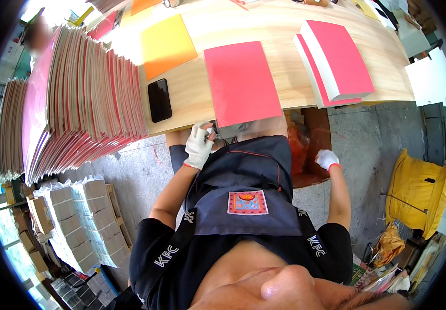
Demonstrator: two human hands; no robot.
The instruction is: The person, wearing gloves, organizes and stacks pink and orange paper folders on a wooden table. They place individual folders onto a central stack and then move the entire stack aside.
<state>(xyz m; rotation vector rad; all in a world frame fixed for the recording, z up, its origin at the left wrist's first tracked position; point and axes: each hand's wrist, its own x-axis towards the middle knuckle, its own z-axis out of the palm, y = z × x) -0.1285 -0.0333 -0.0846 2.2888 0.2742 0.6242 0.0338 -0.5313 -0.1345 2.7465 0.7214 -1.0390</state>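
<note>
My left hand point(198, 146), in a white glove with bare fingertips, is at the table's near edge, just below a black phone point(159, 100). Its fingers are curled in; what they hold, if anything, is too small to make out. A pink-red sheet point(242, 82) lies flat to its right, its near edge at the table's edge. Beyond the phone is a yellow-orange sheet point(167, 45). My right hand point(328, 159), also gloved, hangs below table height beside an open brown box point(313, 178). Its fingers are closed, and their contents are hidden.
A tall row of pink-covered booklets point(91, 88) fills the table's left end. Two thick pink-topped stacks point(339, 59) stand on the wooden table point(388, 77) at right. Wrapped paper bundles point(86, 219) are piled on the floor at left. A yellow sack-like object point(416, 194) is at right.
</note>
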